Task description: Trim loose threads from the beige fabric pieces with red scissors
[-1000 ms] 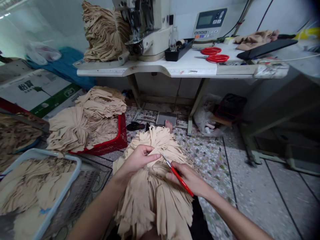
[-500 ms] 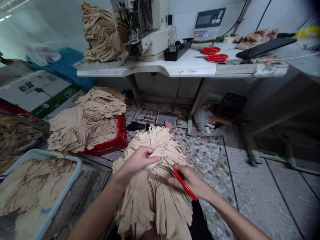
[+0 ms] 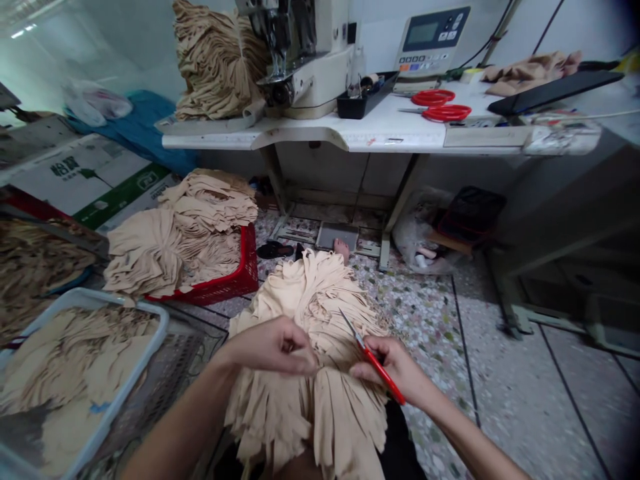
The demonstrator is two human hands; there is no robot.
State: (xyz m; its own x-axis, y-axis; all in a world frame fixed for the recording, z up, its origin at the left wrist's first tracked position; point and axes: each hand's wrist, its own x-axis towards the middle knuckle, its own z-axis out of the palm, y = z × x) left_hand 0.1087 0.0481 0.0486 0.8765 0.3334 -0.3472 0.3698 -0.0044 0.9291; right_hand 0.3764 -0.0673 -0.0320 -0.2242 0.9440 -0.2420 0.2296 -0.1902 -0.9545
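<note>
A large bundle of beige fabric pieces (image 3: pixel 333 293) lies across my lap, gathered at its middle and fanned out at both ends. Over the left side of the gathered part is my left hand (image 3: pixel 275 347), closed with thumb and fingertips together; whatever they pinch is too small to make out. My right hand (image 3: pixel 393 370) grips a pair of red-handled scissors (image 3: pixel 380 367) on the bundle's right side. The blades point up and to the left above the fabric and look nearly closed.
Ahead stands a white sewing table (image 3: pixel 300 137) with a sewing machine (image 3: pixel 320 80), a fabric stack (image 3: pixel 217 63), a black tray (image 3: pixel 365 97) and more red scissors (image 3: pixel 443 107). To the left are a red crate (image 3: pixel 245 267) and a pale tub (image 3: pixel 155 333), both holding beige fabric.
My left hand has drawn back toward me and down from the blade tips, its fingers now curled together. The scissors have shifted slightly right, away from it. The view has turned a little left.
</note>
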